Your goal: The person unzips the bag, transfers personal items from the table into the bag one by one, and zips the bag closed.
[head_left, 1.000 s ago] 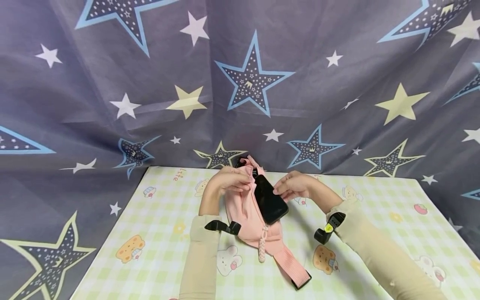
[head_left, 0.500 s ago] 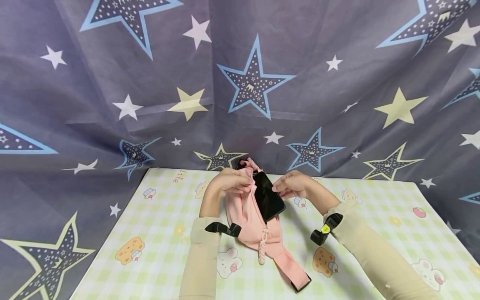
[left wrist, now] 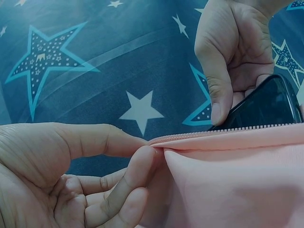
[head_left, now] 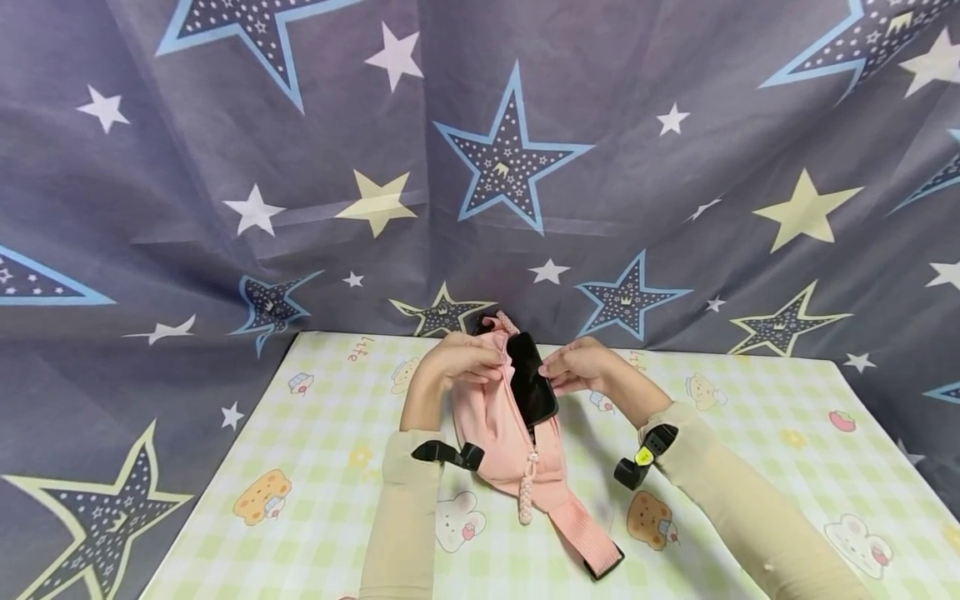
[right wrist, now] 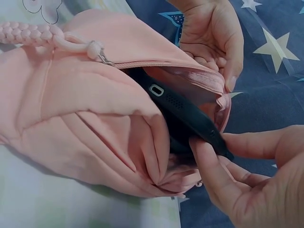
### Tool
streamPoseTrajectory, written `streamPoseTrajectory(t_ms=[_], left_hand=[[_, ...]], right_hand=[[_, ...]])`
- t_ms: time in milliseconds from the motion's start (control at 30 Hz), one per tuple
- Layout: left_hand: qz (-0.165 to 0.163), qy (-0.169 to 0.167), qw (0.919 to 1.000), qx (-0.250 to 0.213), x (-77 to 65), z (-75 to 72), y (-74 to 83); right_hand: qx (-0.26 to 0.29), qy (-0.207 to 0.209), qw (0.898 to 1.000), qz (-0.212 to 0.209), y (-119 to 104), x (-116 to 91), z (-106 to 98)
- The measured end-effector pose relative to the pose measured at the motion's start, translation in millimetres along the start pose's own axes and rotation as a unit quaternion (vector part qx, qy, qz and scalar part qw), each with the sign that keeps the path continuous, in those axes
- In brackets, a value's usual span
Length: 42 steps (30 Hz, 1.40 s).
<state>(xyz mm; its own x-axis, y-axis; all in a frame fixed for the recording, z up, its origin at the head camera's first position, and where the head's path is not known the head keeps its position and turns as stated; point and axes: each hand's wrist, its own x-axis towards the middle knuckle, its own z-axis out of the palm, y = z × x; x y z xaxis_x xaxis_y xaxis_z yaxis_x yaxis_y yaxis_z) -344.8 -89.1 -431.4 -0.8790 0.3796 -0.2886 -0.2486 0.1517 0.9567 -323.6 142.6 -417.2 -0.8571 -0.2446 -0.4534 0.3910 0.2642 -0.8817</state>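
Observation:
A pink waist bag [head_left: 491,425] lies on the table with its zipped mouth open. My left hand [head_left: 467,360] pinches the zipper edge of that mouth between thumb and forefinger, as the left wrist view shows at the bag's fabric [left wrist: 228,180]. My right hand [head_left: 581,367] grips a black smartphone [head_left: 532,387] by its side, thumb on one face and fingers on the other. In the right wrist view the phone [right wrist: 183,111] sits partly inside the opening, its port end toward the braided zipper pull [right wrist: 35,34]. The phone's lower side is hidden in the bag.
The table [head_left: 300,467] wears a green checked cover with cartoon prints. A strap with a black buckle [head_left: 603,562] trails from the bag toward the front. A dark star-patterned curtain [head_left: 480,275] hangs right behind the table's back edge.
The phone has moved left and slightly away, deeper into the bag's opening, with my right hand following it. My left hand keeps its pinch on the edge.

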Motion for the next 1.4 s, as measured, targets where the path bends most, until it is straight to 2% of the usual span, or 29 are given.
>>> streamPoseTrajectory(t_ms=[433,1000,1400], left_hand=[[-0.005,0.000,1.0000,0.000,1.5,1.6,0.6],[-0.010,0.006,0.9999,0.000,0.4,2.5,1.2],[-0.006,0.014,0.9999,0.008,1.9,4.8,2.7]], right_hand=[[0.015,-0.005,1.000,0.001,0.4,2.2,10.3],[0.003,-0.006,1.000,0.001,2.3,6.8,23.1],[-0.025,0.022,0.999,-0.009,-2.6,5.7,28.3]])
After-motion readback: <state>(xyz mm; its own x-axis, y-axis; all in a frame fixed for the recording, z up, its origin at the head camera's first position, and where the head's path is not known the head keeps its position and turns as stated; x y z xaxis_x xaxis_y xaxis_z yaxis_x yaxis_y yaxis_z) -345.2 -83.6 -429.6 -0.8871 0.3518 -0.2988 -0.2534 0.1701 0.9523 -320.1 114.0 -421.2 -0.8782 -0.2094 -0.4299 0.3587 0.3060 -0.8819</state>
